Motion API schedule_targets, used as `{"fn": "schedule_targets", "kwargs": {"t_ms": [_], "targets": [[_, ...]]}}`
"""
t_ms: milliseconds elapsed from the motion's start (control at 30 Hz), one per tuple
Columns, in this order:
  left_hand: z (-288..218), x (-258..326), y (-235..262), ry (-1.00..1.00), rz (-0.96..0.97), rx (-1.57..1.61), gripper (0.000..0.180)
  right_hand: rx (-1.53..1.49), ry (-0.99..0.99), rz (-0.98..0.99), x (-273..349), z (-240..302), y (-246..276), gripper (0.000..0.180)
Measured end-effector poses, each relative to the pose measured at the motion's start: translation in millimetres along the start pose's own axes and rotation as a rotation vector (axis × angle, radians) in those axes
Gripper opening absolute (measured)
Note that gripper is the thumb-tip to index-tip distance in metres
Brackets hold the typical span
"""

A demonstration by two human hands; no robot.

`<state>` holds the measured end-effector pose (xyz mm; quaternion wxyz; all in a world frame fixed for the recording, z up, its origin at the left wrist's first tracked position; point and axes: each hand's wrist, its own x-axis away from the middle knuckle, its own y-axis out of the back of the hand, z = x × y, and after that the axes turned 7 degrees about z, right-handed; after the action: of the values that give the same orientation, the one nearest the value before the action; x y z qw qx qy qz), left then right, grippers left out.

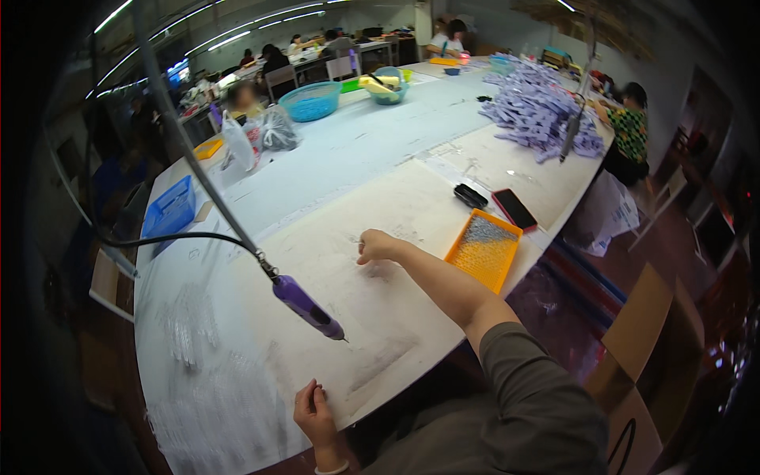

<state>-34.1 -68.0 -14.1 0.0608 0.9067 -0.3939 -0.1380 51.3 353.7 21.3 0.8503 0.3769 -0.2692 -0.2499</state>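
My left hand (315, 416) is at the table's near edge, fingers curled together; whatever they hold, if anything, is hidden. Reaching over the pale board, my right hand (378, 245) has its fingers bent down and closed, low over the surface, and I cannot make out anything in them. Between the two hands, a purple electric screwdriver (305, 305) hangs tilted from a cord, its tip pointing down toward the board. To the right of my right hand lies an orange tray (497, 283) with many small metal pieces, probably screws.
Beyond the tray lie a dark phone (514, 209) and a small black case (470, 195). Lavender parts are heaped (538, 107) at the far right, near a seated person. Clear plastic pieces (190, 328) cover the left side. A blue basket (169, 208) stands at the left edge.
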Motion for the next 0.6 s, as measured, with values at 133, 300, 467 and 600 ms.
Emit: {"fn": "schedule_targets", "kwargs": {"t_ms": [133, 300, 467, 600], "targets": [[-1, -1, 1, 0.023, -0.013, -0.001, 0.018, -0.364, 0.126, -0.079, 56, 15, 16, 0.024], [5, -3, -3, 0.045, 0.028, 0.034, 0.02, -0.646, 0.284, -0.459, 180, -41, 62, 0.031], [10, 1, -3, 0.06, 0.059, -0.018, 0.024, -0.275, 0.08, -1.26, 390, -135, 114, 0.033], [12, 1, 2, 0.041, 0.115, -0.034, 0.029, 0.268, -0.386, -1.706, 576, -206, 114, 0.023]]}}
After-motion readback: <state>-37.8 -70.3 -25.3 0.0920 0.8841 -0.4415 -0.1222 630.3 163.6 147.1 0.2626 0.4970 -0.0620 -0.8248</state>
